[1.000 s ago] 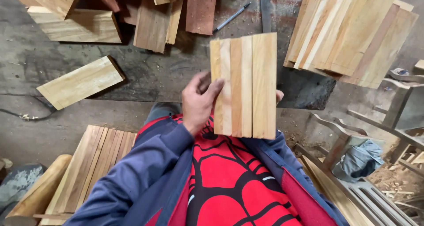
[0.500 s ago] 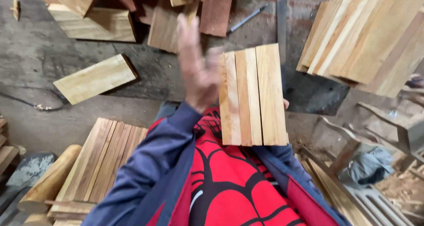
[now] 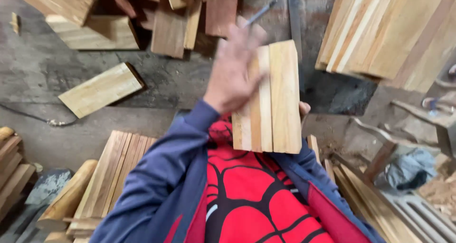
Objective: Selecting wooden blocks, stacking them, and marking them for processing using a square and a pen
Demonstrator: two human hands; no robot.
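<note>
1. The glued-up panel of pale and honey-coloured wooden strips point(image 3: 273, 100) stands upright in front of the person's chest, its long axis and grain running away from the body toward the grey workbench point(image 3: 180, 81).
2. The right hand point(image 3: 303, 109) is almost wholly hidden behind the panel; only fingertips show at its right edge, so it appears to be grasping the panel from behind.
3. The left hand point(image 3: 235, 70) is blurred, fingers loosely spread, lying over the panel's upper left part; whether it presses the wood or only passes in front cannot be told. It holds nothing.
4. The left hand is the nearer one to the panel's face and left edge.
5. No packages, labels or signs are visible. On the bench, a single pale rectangular offcut board point(image 3: 100, 89) lies to the left and a fanned stack of light wooden boards point(image 3: 380, 34) to the right, both well apart from the panel.
</note>
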